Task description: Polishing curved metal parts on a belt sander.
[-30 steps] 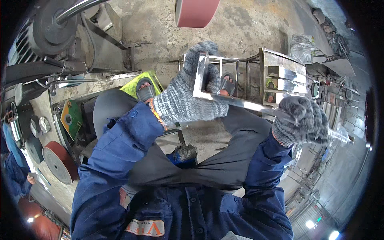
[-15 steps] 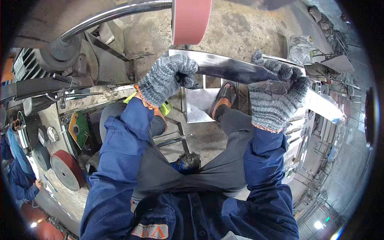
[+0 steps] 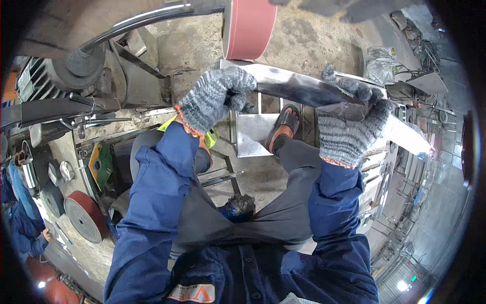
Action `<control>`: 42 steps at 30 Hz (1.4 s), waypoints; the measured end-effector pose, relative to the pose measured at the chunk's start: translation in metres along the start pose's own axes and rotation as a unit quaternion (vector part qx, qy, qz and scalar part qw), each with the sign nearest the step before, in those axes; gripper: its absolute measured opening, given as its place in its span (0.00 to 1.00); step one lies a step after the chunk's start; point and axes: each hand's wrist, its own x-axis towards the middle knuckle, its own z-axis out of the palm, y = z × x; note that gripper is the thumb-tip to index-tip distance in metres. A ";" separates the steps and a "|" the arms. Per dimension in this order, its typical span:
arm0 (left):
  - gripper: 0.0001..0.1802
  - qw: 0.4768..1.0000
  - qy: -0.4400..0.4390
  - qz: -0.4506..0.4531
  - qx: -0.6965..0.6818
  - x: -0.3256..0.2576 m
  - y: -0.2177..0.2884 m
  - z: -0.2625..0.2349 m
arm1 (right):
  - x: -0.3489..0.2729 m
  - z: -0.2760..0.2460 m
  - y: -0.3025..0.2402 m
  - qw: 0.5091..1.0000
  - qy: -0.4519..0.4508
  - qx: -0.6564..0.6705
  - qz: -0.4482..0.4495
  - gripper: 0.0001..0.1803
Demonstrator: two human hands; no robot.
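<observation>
A long, shiny flat metal bar (image 3: pixel 293 84) runs between my two hands, its left end just under the red abrasive wheel (image 3: pixel 251 30). Whether bar and wheel touch, I cannot tell. My left hand (image 3: pixel 215 96), in a grey knitted glove, is closed round the bar's left end. Further along, my right hand (image 3: pixel 352 121), gloved alike, grips the bar with its fingers over the far edge. A dark, worn pad-like piece (image 3: pixel 344 110) lies between the right palm and the bar. Beyond that hand the bar's bright right end (image 3: pixel 409 136) sticks out.
A curved metal shaft (image 3: pixel 147 23) leads left from the wheel to a dark machine housing (image 3: pixel 78 66). Below my hands is a metal plate (image 3: pixel 253 134) beside my sandalled foot. Another red wheel (image 3: pixel 83 215) lies at left, near a person's hand (image 3: pixel 47 234). Metal pieces (image 3: pixel 372 187) are stacked at right.
My left hand and the bar's left end have shifted slightly to the right in view, as has the wheel. The right hand has hardly moved; both grips stay the same.
</observation>
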 end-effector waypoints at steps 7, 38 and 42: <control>0.14 0.999 -0.011 -0.013 -0.031 0.010 0.000 -0.001 | 0.001 0.011 0.005 0.982 0.116 -0.131 -0.068 0.15; 0.08 0.997 0.025 0.068 -0.032 0.011 -0.012 -0.010 | 0.003 -0.009 0.002 1.000 0.027 -0.012 -0.006 0.17; 0.09 0.998 0.003 -0.022 -0.057 0.007 -0.001 0.002 | -0.003 0.003 -0.004 0.998 -0.051 -0.036 0.028 0.16</control>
